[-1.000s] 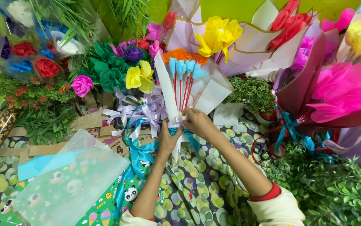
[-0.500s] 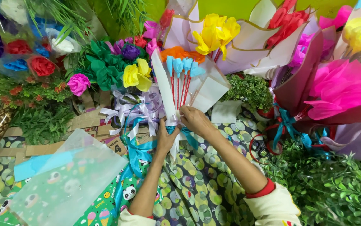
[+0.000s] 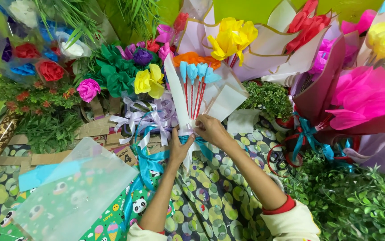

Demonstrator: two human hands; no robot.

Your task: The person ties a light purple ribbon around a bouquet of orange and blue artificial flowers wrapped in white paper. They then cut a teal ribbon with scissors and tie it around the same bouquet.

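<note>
Many paper flowers (image 3: 362,93) stand all around. In the middle lies a small bouquet (image 3: 201,96) of blue flowers, already wrapped in white paper. The left hand (image 3: 180,149) grips its neck. The right hand (image 3: 209,129) pinches the ribbon (image 3: 186,131) there; the bow is not tied yet

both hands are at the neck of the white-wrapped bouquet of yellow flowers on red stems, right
Not quite: the flowers in the white-wrapped bouquet are light blue, not yellow. The head view shows them on red stems, with the left hand and right hand at its neck.
</note>
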